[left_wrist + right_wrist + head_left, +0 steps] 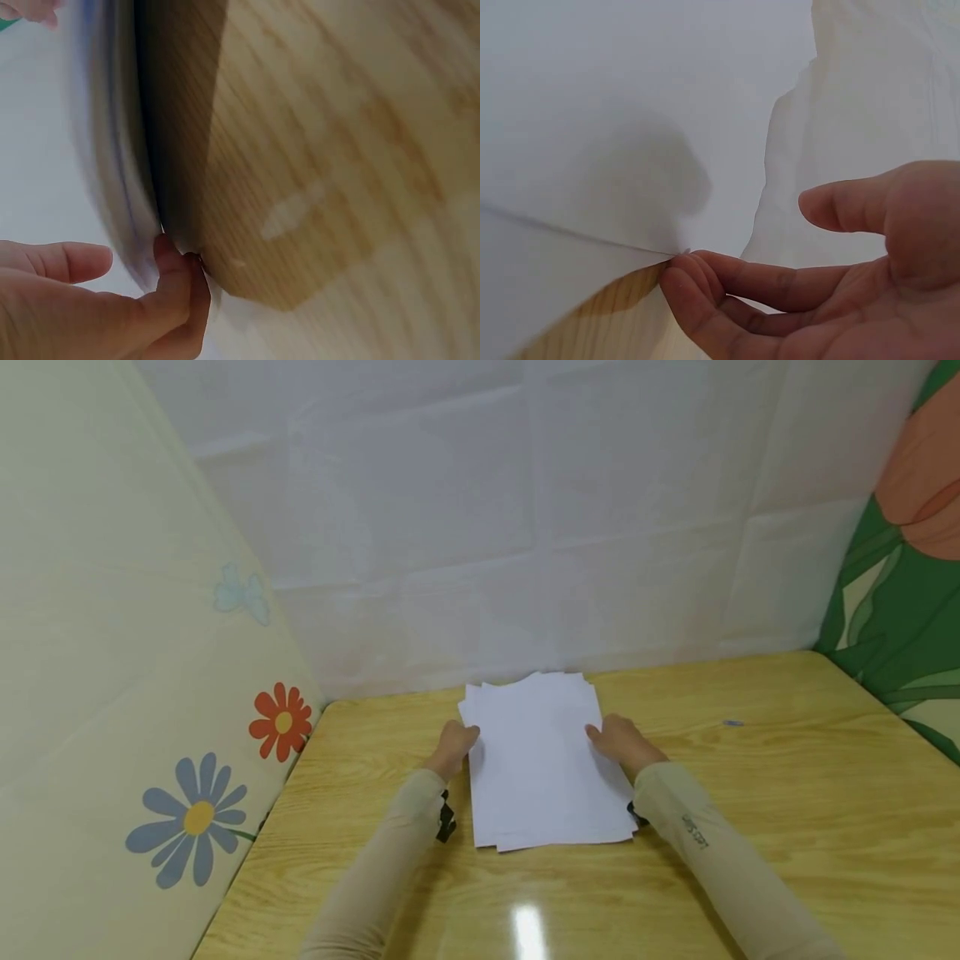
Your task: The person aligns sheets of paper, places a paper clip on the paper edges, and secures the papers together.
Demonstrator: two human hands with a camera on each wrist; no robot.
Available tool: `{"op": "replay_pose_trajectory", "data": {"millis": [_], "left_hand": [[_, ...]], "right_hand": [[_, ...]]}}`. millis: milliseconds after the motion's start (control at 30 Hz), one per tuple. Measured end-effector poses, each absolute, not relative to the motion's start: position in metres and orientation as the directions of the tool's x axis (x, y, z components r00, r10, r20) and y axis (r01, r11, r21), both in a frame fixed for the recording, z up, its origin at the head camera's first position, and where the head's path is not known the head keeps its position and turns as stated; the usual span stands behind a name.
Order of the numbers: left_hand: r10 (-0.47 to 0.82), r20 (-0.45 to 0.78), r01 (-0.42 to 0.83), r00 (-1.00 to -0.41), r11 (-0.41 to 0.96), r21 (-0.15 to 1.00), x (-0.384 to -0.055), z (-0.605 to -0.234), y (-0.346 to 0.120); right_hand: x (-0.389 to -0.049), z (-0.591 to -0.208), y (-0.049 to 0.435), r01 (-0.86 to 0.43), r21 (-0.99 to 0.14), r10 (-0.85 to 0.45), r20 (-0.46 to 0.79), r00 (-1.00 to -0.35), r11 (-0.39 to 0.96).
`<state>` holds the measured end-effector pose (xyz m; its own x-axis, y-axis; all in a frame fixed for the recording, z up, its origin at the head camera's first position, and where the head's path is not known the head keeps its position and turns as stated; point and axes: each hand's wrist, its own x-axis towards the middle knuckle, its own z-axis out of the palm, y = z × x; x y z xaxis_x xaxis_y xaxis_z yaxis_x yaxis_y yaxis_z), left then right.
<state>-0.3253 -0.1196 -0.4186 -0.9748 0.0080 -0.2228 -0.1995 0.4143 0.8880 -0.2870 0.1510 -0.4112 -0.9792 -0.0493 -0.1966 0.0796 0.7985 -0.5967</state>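
A stack of white paper sheets [536, 760] with uneven, staggered edges is in the middle of the table. My left hand [456, 745] holds its left edge. In the left wrist view, the thumb [79, 261] is on the face side and the curled fingers [176, 277] meet the edge, which stands off the table. At the opposite edge is my right hand [618, 742]. Its bent fingertips [686, 277] touch the sheets' edge in the right wrist view, while the thumb [840, 206] stays apart from them. The stack's underside is hidden.
A small blue item [733, 722], too small to identify, lies on the wooden table [810, 810] to the right. A white sheet-like backdrop [540, 527] rises behind the table. Flower-patterned panels flank it on the left [112, 610] and right.
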Motion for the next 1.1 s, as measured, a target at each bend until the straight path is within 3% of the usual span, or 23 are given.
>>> {"op": "replay_pose_trajectory", "data": {"millis": [433,500,667,733,900,1100], "left_hand": [[0.027,-0.208,-0.179,-0.978,0.406,0.896,-0.321,-0.424,-0.111],[0.031,-0.208,-0.176,-0.978,0.42,0.89,-0.326,-0.432,-0.112],[0.036,-0.151,-0.117,-0.988,0.46,0.88,-0.372,-0.496,-0.124],[0.023,-0.151,-0.123,-0.988,0.462,0.878,-0.376,-0.502,-0.122],[0.039,-0.129,-0.101,-0.991,0.423,0.9,-0.331,-0.447,-0.107],[0.067,-0.068,-0.039,-0.995,0.361,0.932,-0.309,-0.426,-0.1]], "right_hand": [[-0.287,-0.41,0.147,0.086,-0.593,-0.056,-0.218,-0.974,0.8],[-0.286,-0.41,0.146,0.087,-0.594,-0.056,-0.218,-0.974,0.799],[-0.288,-0.412,0.146,0.074,-0.596,-0.064,-0.208,-0.976,0.8],[-0.288,-0.413,0.147,0.07,-0.597,-0.07,-0.208,-0.976,0.799],[-0.287,-0.414,0.147,0.078,-0.602,-0.07,-0.218,-0.973,0.795],[-0.285,-0.414,0.152,0.042,-0.627,-0.111,-0.203,-0.973,0.778]]}}
